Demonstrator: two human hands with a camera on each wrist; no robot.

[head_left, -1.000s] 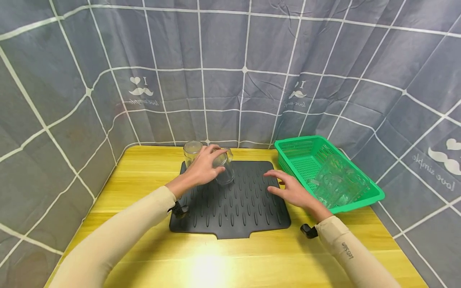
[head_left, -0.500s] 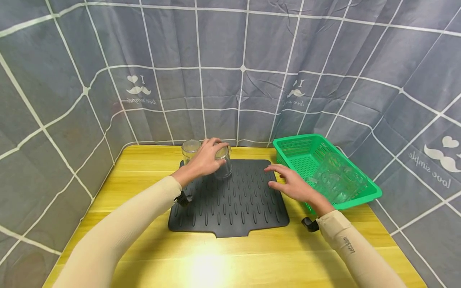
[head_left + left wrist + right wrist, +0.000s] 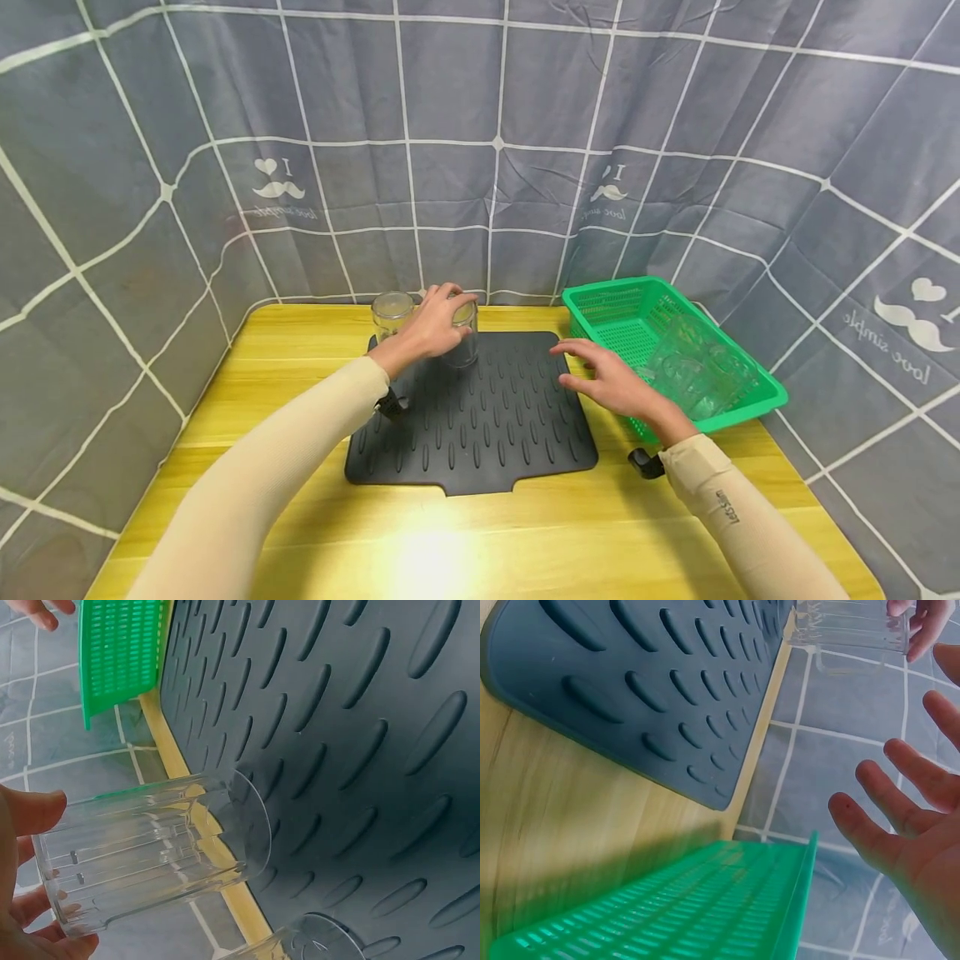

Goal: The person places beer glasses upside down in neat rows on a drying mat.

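Observation:
My left hand [image 3: 435,325] grips a clear glass mug [image 3: 462,337] by its upturned base, thumb on one side and fingers on the other. Mouth down, the mug [image 3: 161,851] stands at the back of the black ridged mat [image 3: 480,425]; whether its rim touches the mat I cannot tell. A handle shows on the mug [image 3: 847,634] in the right wrist view. Left of it is a second upside-down glass [image 3: 392,312], partly hidden by my hand. My right hand [image 3: 603,383], fingers spread and holding nothing, hovers between the mat and the green basket [image 3: 581,321].
Several clear glass mugs [image 3: 701,375] lie in the right part of the basket, overlapping one another. Mat and basket sit on a yellow wooden table [image 3: 300,500]. A grey gridded curtain [image 3: 450,183] closes off the back and both sides.
The mug in my left hand went from tilted to upright, mouth down, and shifted slightly back on the mat. My right hand stayed nearly still. The head view turned slightly.

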